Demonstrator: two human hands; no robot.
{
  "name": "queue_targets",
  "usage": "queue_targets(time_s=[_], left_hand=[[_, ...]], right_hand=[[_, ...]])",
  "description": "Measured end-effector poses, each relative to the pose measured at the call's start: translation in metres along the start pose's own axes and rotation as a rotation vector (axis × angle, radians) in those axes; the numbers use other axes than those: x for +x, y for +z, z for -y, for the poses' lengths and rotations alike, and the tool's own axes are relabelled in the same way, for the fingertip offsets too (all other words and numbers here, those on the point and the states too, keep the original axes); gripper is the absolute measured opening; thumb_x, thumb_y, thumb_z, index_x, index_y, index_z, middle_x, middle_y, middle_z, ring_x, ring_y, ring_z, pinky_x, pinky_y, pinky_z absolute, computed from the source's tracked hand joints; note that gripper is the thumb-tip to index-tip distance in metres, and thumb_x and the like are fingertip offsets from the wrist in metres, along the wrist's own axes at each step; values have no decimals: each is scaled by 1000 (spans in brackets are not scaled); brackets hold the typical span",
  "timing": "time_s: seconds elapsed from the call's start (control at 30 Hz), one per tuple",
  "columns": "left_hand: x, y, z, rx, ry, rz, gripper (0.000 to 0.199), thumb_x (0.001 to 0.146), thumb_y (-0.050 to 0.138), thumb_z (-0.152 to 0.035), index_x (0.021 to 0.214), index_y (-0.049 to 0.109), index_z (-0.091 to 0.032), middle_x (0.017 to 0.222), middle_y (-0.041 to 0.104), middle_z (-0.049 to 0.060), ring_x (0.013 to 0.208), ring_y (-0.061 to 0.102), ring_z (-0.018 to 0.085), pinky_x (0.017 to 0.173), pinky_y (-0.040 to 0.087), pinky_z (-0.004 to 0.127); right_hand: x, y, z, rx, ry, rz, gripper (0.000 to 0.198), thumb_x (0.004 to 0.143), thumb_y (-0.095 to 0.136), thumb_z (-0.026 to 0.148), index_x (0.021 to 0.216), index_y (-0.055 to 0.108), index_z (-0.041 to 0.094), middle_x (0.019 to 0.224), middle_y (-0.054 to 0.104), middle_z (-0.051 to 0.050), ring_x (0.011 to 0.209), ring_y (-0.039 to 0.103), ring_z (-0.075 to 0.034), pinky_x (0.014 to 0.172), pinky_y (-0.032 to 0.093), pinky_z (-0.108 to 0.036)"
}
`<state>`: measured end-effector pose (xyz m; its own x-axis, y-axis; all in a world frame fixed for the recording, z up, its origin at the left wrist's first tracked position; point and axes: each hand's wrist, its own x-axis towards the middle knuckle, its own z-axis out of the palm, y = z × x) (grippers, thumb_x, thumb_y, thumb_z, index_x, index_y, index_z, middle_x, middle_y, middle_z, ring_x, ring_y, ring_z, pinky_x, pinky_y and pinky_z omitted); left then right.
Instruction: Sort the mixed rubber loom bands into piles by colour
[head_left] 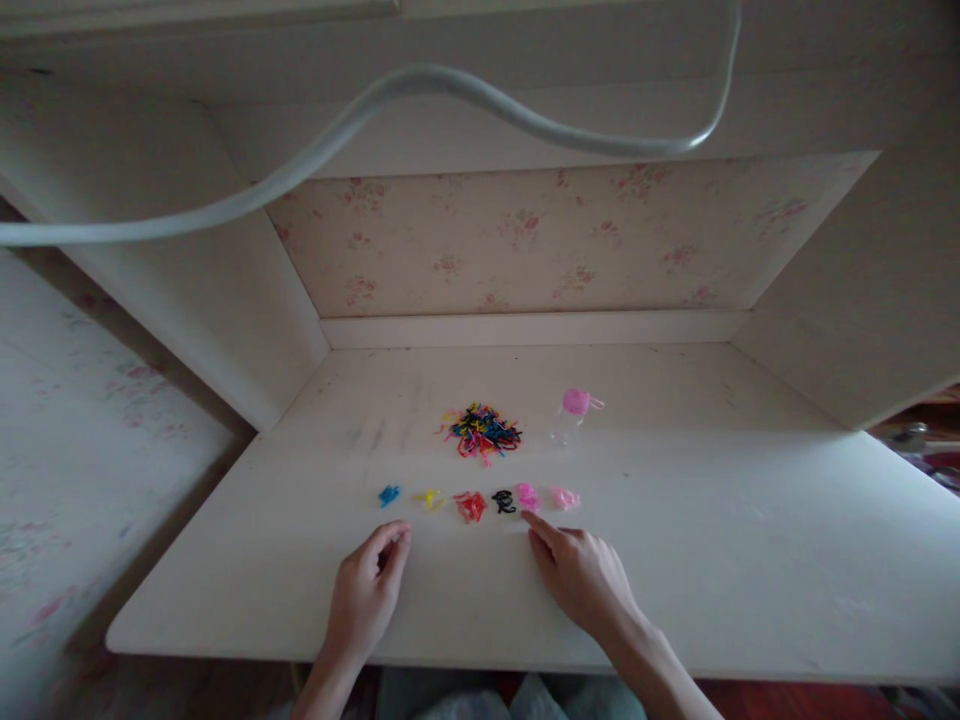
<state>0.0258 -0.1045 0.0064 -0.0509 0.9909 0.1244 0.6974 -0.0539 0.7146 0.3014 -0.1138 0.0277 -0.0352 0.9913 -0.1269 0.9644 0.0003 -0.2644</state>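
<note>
A row of small rubber band piles lies on the white desk: blue (388,495), yellow (430,499), red (470,507), black (505,501), bright pink (528,496) and pale pink (565,498). Behind them is a larger heap of mixed-colour rubber bands (484,431). My left hand (371,583) rests in front of the blue pile, fingers curled and thumb against the index finger; anything inside is hidden. My right hand (585,575) has its index finger stretched out, the tip just in front of the bright pink pile. Whether it touches a band I cannot tell.
A clear little bottle (568,430) with a pink lid and loop stands right of the heap. The desk (712,560) is closed in by side panels and a floral back wall (517,240). A white cable (435,80) hangs across the top of the view.
</note>
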Motion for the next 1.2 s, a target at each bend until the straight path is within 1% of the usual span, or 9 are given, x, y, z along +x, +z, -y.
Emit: queue_targets(time_s=[0.17,0.33,0.5,0.53,0.63,0.77,0.93,1.07,1.2], left_hand=[[-3,1,-3,1,3,-4,34,87,44,-44,95,67,-21,94,71,5,78,67,17,68,52,22],[9,-9,-33,73,62,153,32,89,41,-41,94,66,-22,84,71,3,73,65,15,66,49,22],[59,-9,-59,326,172,200,28,89,42,-35,94,68,-23,92,71,4,79,66,15,71,47,22],[72,-6,-61,417,160,210,26,88,44,-34,92,68,-24,91,71,3,79,66,15,71,47,22],[107,8,-61,504,136,180,23,86,48,-33,92,68,-24,91,71,4,81,66,17,72,45,25],[133,29,-60,565,133,167,24,86,49,-34,99,67,-25,104,68,5,91,64,19,76,45,26],[140,40,-59,615,114,181,26,89,46,-34,95,68,-23,103,67,6,92,63,20,76,44,26],[135,33,-57,628,124,175,26,90,43,-31,91,67,-21,101,67,7,90,63,20,75,44,27],[113,23,-67,605,184,172,24,91,42,-30,90,65,-22,101,66,5,87,63,17,74,44,26]], right_hand=[[-18,13,-17,134,-65,-100,35,93,36,31,115,63,35,97,72,0,79,69,-18,65,47,-23],[-34,29,-35,281,-122,-194,38,95,33,37,110,67,28,95,72,-3,78,69,-17,66,49,-23],[-37,32,-36,320,-83,-224,39,95,32,40,106,68,27,90,73,-3,73,69,-18,63,50,-24],[-36,31,-35,342,-71,-226,39,95,33,40,106,68,28,90,73,-3,73,69,-18,62,50,-23],[-35,28,-35,403,-61,-223,38,94,34,40,103,69,28,88,73,-2,73,69,-16,63,49,-20],[-33,24,-36,475,-69,-247,37,94,36,40,101,70,25,80,72,-3,66,67,-14,59,46,-19],[-29,22,-36,560,-57,-268,37,93,39,39,103,70,22,71,69,-2,57,62,-12,55,42,-18],[-29,19,-36,592,-37,-263,36,92,40,40,99,71,21,66,67,-2,54,59,-12,53,40,-18],[-29,19,-37,624,-20,-260,36,92,41,40,101,71,21,63,65,-1,53,57,-11,52,39,-18]])
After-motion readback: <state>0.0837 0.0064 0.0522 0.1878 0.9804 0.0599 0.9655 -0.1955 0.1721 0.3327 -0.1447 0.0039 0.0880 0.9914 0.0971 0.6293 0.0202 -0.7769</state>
